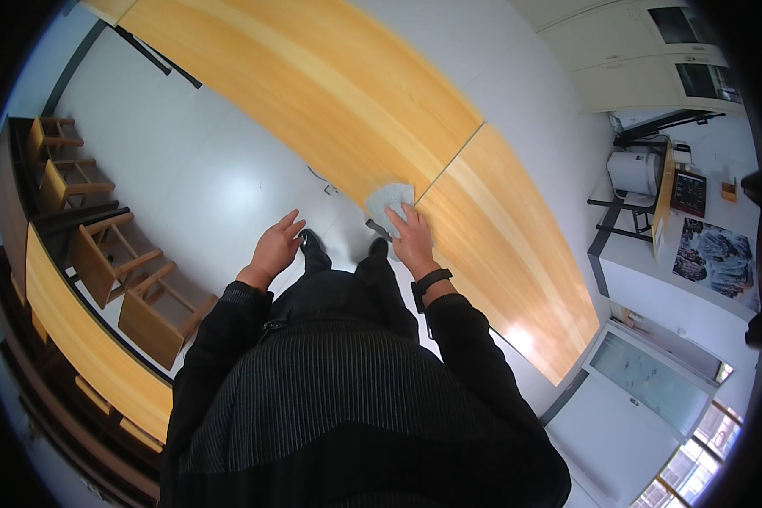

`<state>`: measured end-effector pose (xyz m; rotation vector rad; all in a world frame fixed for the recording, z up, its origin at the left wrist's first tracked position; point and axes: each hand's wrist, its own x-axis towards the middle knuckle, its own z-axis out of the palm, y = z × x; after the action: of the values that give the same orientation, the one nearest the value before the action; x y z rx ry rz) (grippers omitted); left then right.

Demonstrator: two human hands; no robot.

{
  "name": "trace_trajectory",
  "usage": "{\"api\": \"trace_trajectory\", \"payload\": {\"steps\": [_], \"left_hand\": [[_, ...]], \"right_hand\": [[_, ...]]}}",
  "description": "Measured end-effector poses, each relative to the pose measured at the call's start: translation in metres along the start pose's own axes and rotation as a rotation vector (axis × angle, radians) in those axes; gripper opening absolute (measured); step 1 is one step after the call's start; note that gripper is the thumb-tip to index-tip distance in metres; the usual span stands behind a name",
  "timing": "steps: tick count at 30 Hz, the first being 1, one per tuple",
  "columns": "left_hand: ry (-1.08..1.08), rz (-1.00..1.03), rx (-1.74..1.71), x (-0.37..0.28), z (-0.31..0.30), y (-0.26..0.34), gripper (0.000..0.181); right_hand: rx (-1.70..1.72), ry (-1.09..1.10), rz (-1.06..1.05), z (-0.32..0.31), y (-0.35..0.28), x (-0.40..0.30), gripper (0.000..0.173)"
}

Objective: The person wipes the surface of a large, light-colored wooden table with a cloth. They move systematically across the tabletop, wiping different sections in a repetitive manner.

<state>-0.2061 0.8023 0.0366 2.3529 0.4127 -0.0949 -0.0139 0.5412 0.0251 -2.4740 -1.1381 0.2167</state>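
Observation:
My right hand (413, 238), with a dark band on its wrist, holds a light grey cloth (391, 198) at the near edge of a long wood-grain table (330, 105). The cloth lies flat under my fingers, partly over the edge, close to the seam (447, 166) between two tabletops. My palm and fingers hide part of it. My left hand (278, 246) hangs in the air over the pale floor (228, 171), away from the table. Its fingers are apart and hold nothing.
Several wooden stools (101, 257) stand at the left by another wood-topped table (82, 336). My shoes (311, 241) are beside the long table. At the right are a white cylindrical appliance (632, 171), a dark clock (688, 192) and a white door (628, 422). Pale cabinets (628, 70) stand beyond.

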Motion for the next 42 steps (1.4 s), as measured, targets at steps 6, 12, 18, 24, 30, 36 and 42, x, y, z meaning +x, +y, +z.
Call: {"api": "trace_trajectory", "payload": {"steps": [6, 12, 18, 24, 30, 36, 42], "left_hand": [[0.054, 0.017, -0.005, 0.004, -0.014, -0.016, 0.037], [0.051, -0.016, -0.017, 0.012, -0.021, -0.018, 0.037], [0.063, -0.044, 0.027, 0.023, -0.028, -0.032, 0.036], [0.074, -0.071, 0.045, 0.059, -0.045, -0.026, 0.036], [0.074, -0.118, 0.091, 0.072, -0.058, -0.020, 0.036], [0.050, -0.174, 0.050, 0.077, -0.067, -0.031, 0.038], [0.015, -0.023, 0.044, 0.126, -0.086, -0.050, 0.040]], "right_hand": [[-0.056, 0.037, 0.057, 0.011, -0.011, 0.016, 0.061], [-0.017, 0.106, 0.030, 0.023, -0.010, 0.072, 0.060], [-0.122, 0.092, 0.114, 0.016, 0.035, 0.142, 0.058], [-0.188, 0.162, 0.322, -0.009, 0.125, 0.202, 0.057], [-0.167, 0.249, 0.841, -0.031, 0.167, 0.251, 0.057], [-0.100, 0.180, 0.891, -0.002, 0.125, 0.319, 0.057], [0.018, 0.221, 0.168, 0.076, 0.016, 0.335, 0.053]]}}
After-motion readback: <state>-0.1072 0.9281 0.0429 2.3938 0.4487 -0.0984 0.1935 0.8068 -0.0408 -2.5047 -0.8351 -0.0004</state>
